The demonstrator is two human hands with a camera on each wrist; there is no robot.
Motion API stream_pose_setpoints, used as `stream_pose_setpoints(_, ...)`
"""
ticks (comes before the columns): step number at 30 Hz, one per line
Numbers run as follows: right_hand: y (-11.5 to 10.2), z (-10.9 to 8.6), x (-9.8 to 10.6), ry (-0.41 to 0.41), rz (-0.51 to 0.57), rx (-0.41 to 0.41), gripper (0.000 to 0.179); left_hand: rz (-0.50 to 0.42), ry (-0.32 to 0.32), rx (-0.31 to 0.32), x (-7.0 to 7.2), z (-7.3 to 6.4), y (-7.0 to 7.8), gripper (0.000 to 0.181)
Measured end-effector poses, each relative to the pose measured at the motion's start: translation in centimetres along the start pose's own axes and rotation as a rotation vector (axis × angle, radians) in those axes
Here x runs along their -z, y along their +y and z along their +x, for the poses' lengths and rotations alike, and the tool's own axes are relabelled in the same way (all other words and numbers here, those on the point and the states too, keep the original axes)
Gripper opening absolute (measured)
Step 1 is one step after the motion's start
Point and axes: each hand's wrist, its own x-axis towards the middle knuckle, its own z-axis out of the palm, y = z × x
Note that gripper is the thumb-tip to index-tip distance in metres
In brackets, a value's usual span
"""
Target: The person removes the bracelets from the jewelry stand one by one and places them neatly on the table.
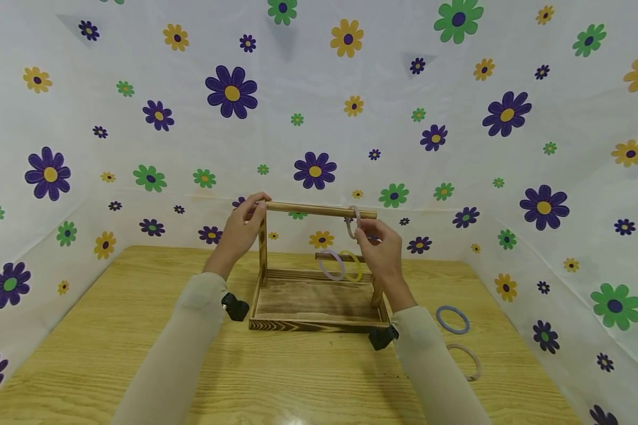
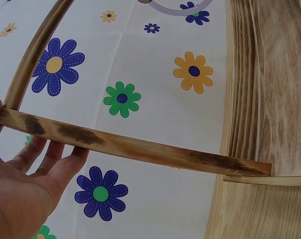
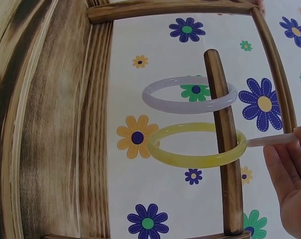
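A wooden stand (image 1: pixel 319 325) with an upper bar (image 1: pixel 308 208) and a shorter lower bar (image 3: pixel 225 149) stands on the table. My left hand (image 1: pixel 238 233) grips the stand's upper left corner, fingers behind the upright (image 2: pixel 125 147). With thumb and fingers, my right hand (image 1: pixel 383 248) pinches a pale bangle (image 1: pixel 349 229) near the free right end of the upper bar; the bangle appears to loop around that bar. On the lower bar hang a lilac bangle (image 3: pixel 158 102) and a yellow bangle (image 3: pixel 190 160), side by side and apart.
Right of the stand, a blue bangle (image 1: pixel 453 319) lies on the wood-grain table (image 1: pixel 276 378). Nearer, a beige bangle (image 1: pixel 475 361) is partly covered by my right sleeve (image 1: pixel 430 360). A flower-print cloth (image 1: pixel 276 147) rises behind and at both sides.
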Motion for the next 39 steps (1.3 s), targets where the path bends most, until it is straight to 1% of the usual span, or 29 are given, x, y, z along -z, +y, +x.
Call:
stream_pose_setpoints(9,0.2,0.1,0.1,0.006,0.000,-0.015,0.018,-0.005,0.003,-0.010,0.0,0.0,0.1,0.041)
stream_pose_setpoints(16,0.1,0.0,0.2,0.012,-0.012,-0.033,0.019,0.009,-0.001,-0.004,0.1,-0.1,0.0,0.042)
stream_pose_setpoints(22,0.2,-0.1,0.7,0.006,-0.007,-0.018,0.018,0.006,-0.002,-0.003,0.1,-0.1,0.0,0.042)
stream_pose_setpoints(29,0.5,-0.2,1.3,0.029,-0.004,-0.055,0.017,0.004,0.000,0.000,0.0,-0.1,-0.1,0.041)
stream_pose_setpoints(33,0.7,-0.2,1.6,0.036,0.005,-0.043,0.017,0.006,0.002,-0.006,0.0,0.0,-0.2,0.041)
stream_pose_setpoints(39,0.8,-0.3,1.9,0.042,-0.023,-0.045,0.020,0.004,-0.010,-0.016,0.0,0.1,-0.1,0.043)
